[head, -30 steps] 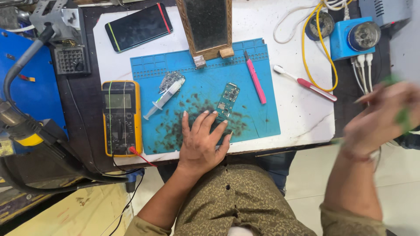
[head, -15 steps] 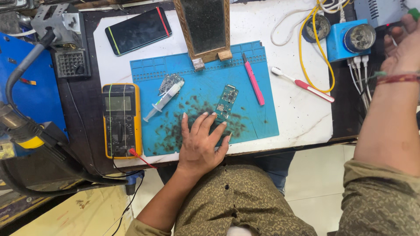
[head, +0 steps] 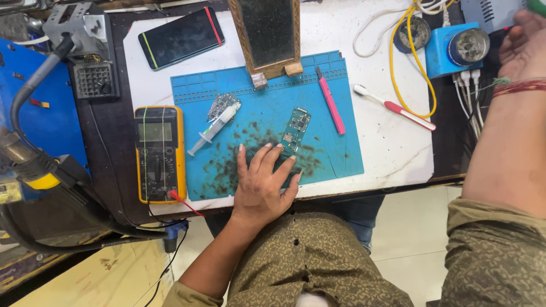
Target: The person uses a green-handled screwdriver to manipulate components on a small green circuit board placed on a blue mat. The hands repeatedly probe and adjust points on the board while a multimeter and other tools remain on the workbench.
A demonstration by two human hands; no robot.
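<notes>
On the blue mat, the left hand lies flat, fingers spread, just below the untouched circuit board — the right hand, far right, shows no readable grip.

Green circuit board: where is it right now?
Head view: the green circuit board lies on the blue mat, just beyond the left hand fingertips, left of the pink knife.
</notes>
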